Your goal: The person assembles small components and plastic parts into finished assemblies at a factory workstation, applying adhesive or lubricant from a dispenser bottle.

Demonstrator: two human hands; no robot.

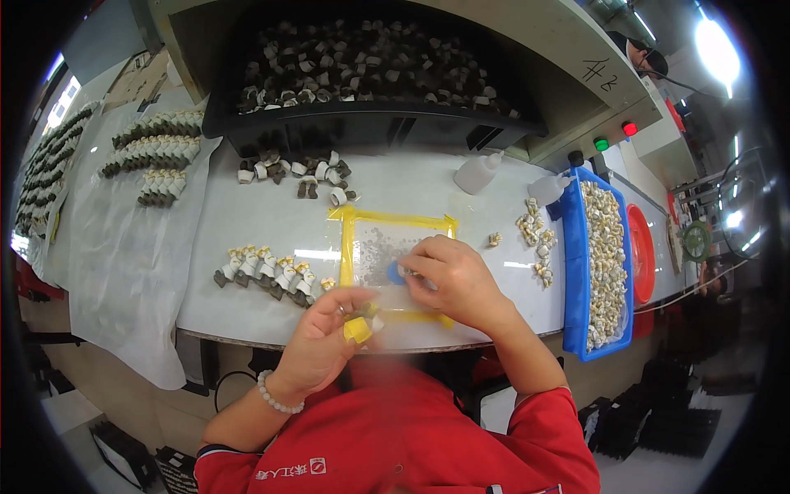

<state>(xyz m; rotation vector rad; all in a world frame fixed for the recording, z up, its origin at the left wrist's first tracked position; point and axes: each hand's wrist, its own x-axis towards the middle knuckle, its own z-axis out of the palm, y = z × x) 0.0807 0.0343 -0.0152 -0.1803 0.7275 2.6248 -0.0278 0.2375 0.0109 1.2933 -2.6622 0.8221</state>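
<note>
Near the work edge, my left hand [321, 333] is closed with yellow tape [358, 330] around its thumb. A small pale piece shows blurred at its fingertips; its kind is unclear. My right hand [454, 276] is pinched over a clear mat [366, 284] framed in yellow tape, and its fingertips hide most of what they hold. Beside them a blue round thing [396, 274] lies on the mat. To the left stands a row of small figurines [265, 267] with white bodies, yellow tops and dark feet. One small cream-gold piece [494, 240] lies right of the mat.
A black bin [370, 128] of dark-and-white pieces stands at the back, with several loose pieces [309, 174] before it. Two white squeeze bottles [477, 173] lie at right, beside a blue tray [576, 272] of cream-gold pieces. More figurines [156, 152] stand at far left.
</note>
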